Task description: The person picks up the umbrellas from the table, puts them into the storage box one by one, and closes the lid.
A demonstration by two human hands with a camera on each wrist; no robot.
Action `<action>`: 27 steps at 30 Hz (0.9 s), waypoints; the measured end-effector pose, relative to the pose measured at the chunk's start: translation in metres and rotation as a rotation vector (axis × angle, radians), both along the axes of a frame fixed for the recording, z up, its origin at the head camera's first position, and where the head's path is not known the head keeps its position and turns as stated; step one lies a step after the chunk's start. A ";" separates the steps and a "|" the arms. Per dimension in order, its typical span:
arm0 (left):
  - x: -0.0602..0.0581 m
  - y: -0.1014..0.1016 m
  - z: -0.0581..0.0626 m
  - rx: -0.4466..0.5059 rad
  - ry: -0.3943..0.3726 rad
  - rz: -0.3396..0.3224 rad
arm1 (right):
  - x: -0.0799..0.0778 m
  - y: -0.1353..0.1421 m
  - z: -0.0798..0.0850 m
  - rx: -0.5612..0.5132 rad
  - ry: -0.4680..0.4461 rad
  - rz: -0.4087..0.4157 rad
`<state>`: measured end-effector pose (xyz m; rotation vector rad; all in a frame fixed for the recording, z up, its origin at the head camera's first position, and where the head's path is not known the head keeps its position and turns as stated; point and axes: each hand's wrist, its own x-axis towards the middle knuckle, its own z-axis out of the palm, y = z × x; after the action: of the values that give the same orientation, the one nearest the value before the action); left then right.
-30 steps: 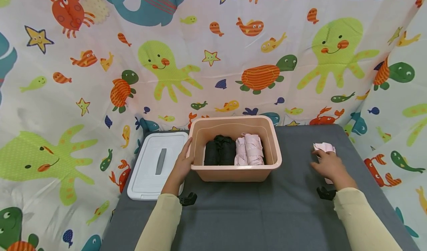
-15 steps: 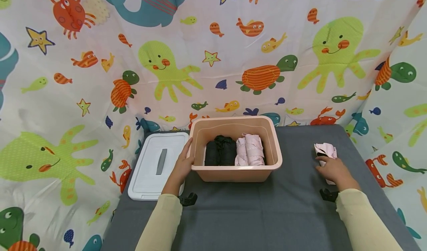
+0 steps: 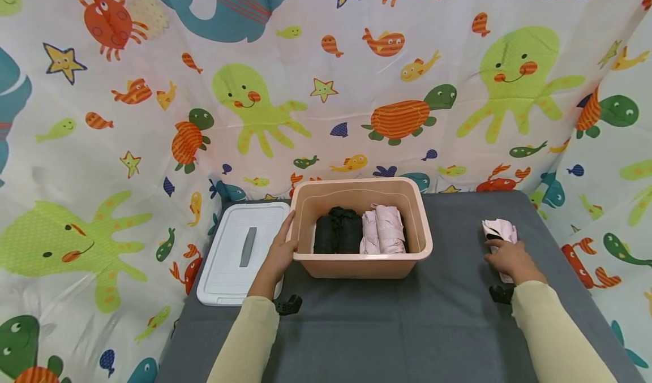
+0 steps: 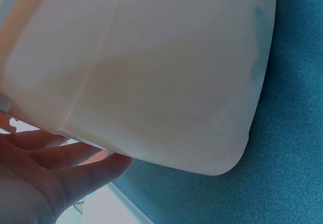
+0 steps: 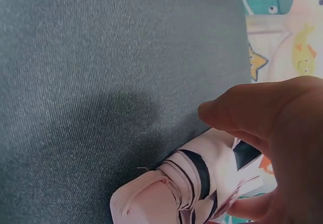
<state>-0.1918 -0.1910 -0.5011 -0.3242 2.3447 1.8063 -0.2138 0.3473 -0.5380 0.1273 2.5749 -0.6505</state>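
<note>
In the head view, my left hand [image 3: 278,254] touches the left side of a peach plastic bin [image 3: 356,267]. The left wrist view shows its fingers [image 4: 96,176] extended along the bin's outer wall [image 4: 166,93]. Two black cloth rolls [image 3: 336,233] and two pink cloth rolls [image 3: 389,230] lie side by side inside the bin. At the right, my right hand [image 3: 515,260] is over a pink cloth roll with black bands [image 3: 500,229]. In the right wrist view, its thumb [image 5: 237,110] and a finger straddle this roll [image 5: 166,193], the thumb seemingly apart from it.
A white lid [image 3: 229,258] with a grey handle lies left of the bin. Dark grey cloth [image 3: 356,332] covers the table. A sea-animal printed curtain [image 3: 326,77] hangs behind and along both sides.
My right hand has shifted slightly nearer along the pink roll, uncovering a black band. The roll looks unmoved. My left hand has stayed at the bin's side.
</note>
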 end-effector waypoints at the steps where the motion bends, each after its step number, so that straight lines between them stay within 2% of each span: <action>1: 0.000 0.000 0.000 0.003 -0.004 0.000 | 0.000 0.001 -0.001 -0.002 -0.007 -0.001; 4: 0.000 0.001 0.002 0.011 -0.021 -0.005 | -0.002 0.004 -0.004 -0.005 -0.035 -0.010; 7: 0.003 0.002 0.011 0.010 -0.040 -0.014 | -0.003 0.005 -0.009 -0.004 -0.051 -0.028; 11: 0.009 0.007 0.028 -0.005 -0.048 -0.025 | -0.004 0.006 -0.020 0.005 -0.016 -0.072; 13: 0.010 0.008 0.030 -0.009 -0.045 -0.025 | -0.005 0.007 -0.026 0.010 0.012 -0.092; 20: -0.001 0.000 0.003 -0.014 -0.023 0.000 | -0.003 0.012 -0.038 0.048 0.096 -0.092; 27: 0.000 0.000 0.002 -0.004 -0.017 0.008 | -0.002 0.011 -0.038 0.045 0.126 -0.106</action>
<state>-0.1921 -0.1905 -0.4989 -0.3490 2.3395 1.7955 -0.2162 0.3586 -0.5760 0.2464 2.7200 -0.6584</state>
